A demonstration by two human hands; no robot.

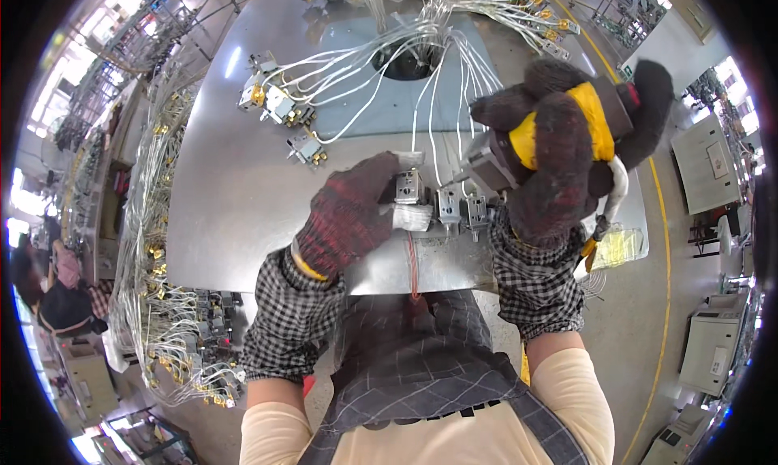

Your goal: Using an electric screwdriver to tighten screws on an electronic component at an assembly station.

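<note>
My left hand [352, 210], in a dark red and black knit glove with white-wrapped fingertips, pinches a small metal terminal block [409, 188] near the table's front edge. Two similar metal blocks, a middle one [447, 208] and a right one [476, 212], stand beside it, with white wires running up from them. In my right hand [559, 153], also gloved, is a dark power screwdriver [492, 163] with yellow parts. Its thin tip points left, just above the middle block; whether it touches anything I cannot tell.
The metal table [235, 197] has a round dark opening [409, 60] where white wires gather. More wired blocks [279, 104] lie at the left. Wire bundles [154, 222] hang along the left side. Clear yellowish packaging [620, 248] lies at the right. Another person [69, 303] is far left.
</note>
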